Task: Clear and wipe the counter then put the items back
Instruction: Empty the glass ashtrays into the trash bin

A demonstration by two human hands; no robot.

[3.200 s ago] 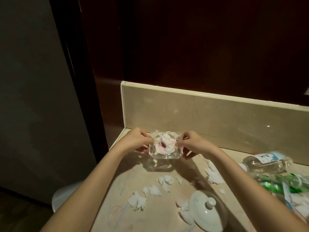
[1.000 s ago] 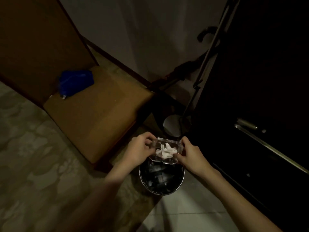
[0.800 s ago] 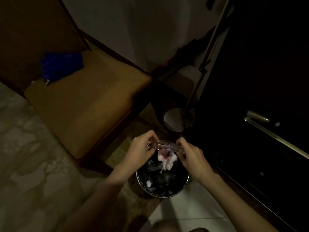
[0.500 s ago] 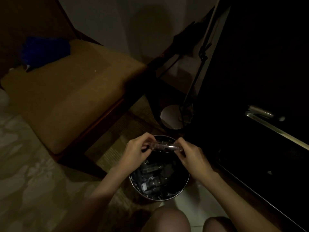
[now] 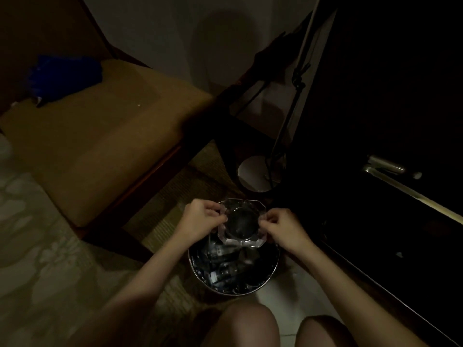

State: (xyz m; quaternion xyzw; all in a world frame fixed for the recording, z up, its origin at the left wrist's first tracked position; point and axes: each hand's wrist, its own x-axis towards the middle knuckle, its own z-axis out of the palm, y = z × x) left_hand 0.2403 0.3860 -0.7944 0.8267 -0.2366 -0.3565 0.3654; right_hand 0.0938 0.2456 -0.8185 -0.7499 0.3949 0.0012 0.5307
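The glass ashtray [image 5: 241, 222] is held up in the air, right over the far part of the round trash bin [image 5: 234, 267] on the floor. It is clear, has cut corners and a round dip in the middle, and its open side faces up toward the camera. The dip looks dark, and I cannot tell if anything lies in it. The left hand [image 5: 200, 217] holds the left edge of the ashtray, with the fingers curled and the thumb and fingertips pinched on the rim, so that grip is clamped on the glass. The right hand [image 5: 284, 227] does the same on the right edge, with its grip clamped on the glass too. Both bare arms reach in from the near side, and two bare knees [image 5: 244, 321] show at the near edge, just beside the bin. The bin has a shiny rim and a dark bag inside with some dark, crumpled stuff that is hard to make out. To the left and farther away stands a chair [image 5: 100, 146] with a tan seat, and a blue thing [image 5: 65, 76] lies on its far left corner. On the right is a dark cabinet [image 5: 375, 121] with a long metal handle [image 5: 406, 191]. A round white base [image 5: 253, 174] sits on the floor beyond the bin.
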